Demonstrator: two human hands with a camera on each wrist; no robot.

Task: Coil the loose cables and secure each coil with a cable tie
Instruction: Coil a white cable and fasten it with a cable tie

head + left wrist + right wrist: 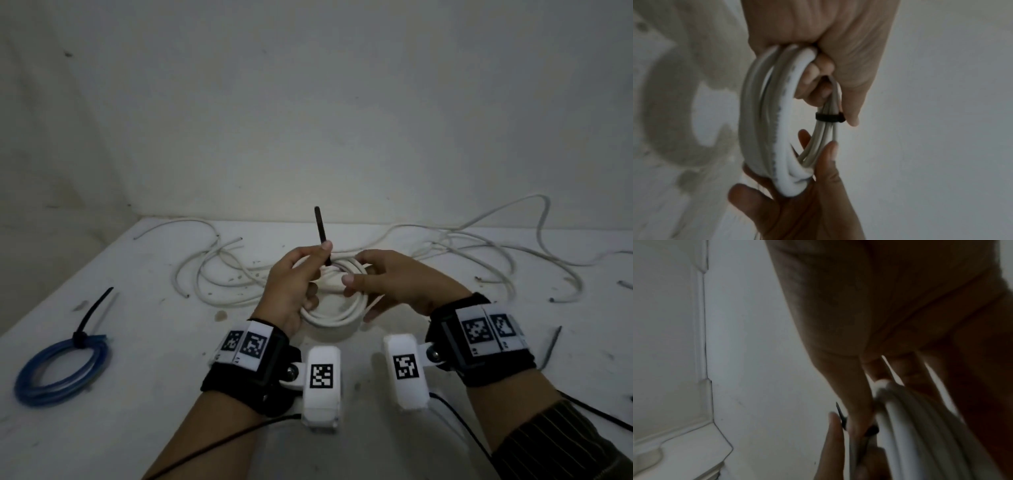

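Pinching the free tail of a black cable tie [322,236] between thumb and forefinger, our left hand [294,284] also has its lower fingers hooked through the white cable coil [337,310], so it grips both at once. The tail stands up and slightly away from us above the knuckles. In the left wrist view the tie's loop [829,117] is drawn snug across a few strands on one side of the coil [777,123], with the thumb tip beside its head.

Our right hand [394,284] cups the opposite side of the coil, fingers curled round the bundled turns and thumb on top. The right wrist view is dim and blurred, yet it shows the strands [920,426] running under those fingers and the tie's tail [840,415] just beside them. The coil is held between both hands a little above the table [154,377], directly in front of us.

Behind the hands, loose white cables [462,246] sprawl in tangled loops across the far part of the table. To our left lies a blue cable coil [61,370], already bound with a black tie [90,315] whose tail points away from us. A spare tie [551,346] lies at the right, near our right wrist.
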